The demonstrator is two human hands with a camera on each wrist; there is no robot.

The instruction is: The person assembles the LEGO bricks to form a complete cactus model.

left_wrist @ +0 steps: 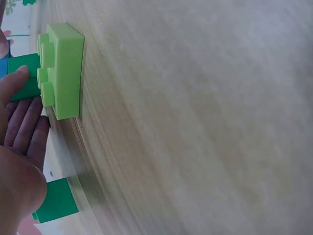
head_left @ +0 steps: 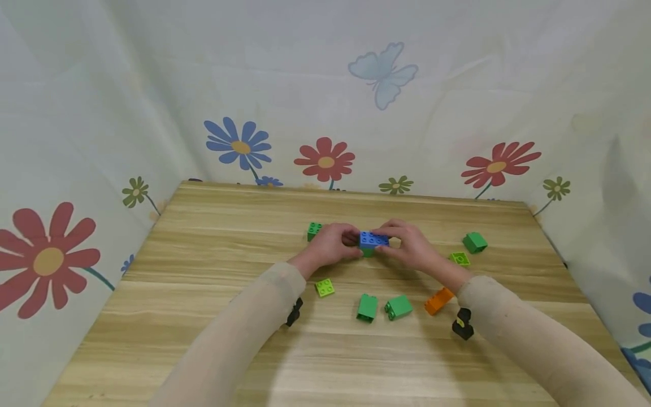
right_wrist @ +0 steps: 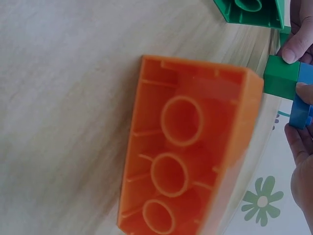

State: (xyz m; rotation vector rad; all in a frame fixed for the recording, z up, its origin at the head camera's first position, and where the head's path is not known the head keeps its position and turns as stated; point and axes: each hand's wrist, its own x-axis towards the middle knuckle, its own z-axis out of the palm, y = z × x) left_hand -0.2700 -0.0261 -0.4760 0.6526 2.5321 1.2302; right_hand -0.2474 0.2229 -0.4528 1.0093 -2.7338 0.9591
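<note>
Both hands meet over the wooden table (head_left: pixel 244 249) around two joined toy building bricks. A blue brick (head_left: pixel 370 239), studs up, sits on top of a green brick (head_left: pixel 367 252) and juts out to the right past it. My left hand (head_left: pixel 329 245) holds the green brick, its thumb on the near face, as the left wrist view shows. From the right, my right hand (head_left: pixel 412 247) pinches the blue brick (right_wrist: pixel 299 113) between thumb and fingers. Part of the green brick (right_wrist: pixel 279 81) is hidden by the blue one and the left fingers.
Nearer me lie a lime brick (head_left: pixel 325 288), two green bricks (head_left: pixel 367 308) and an orange brick (head_left: pixel 439 301) on its side. Another green brick (head_left: pixel 313 230) stands behind my left hand. Right of my right hand are a lime brick (head_left: pixel 460 259) and a green brick (head_left: pixel 475 242).
</note>
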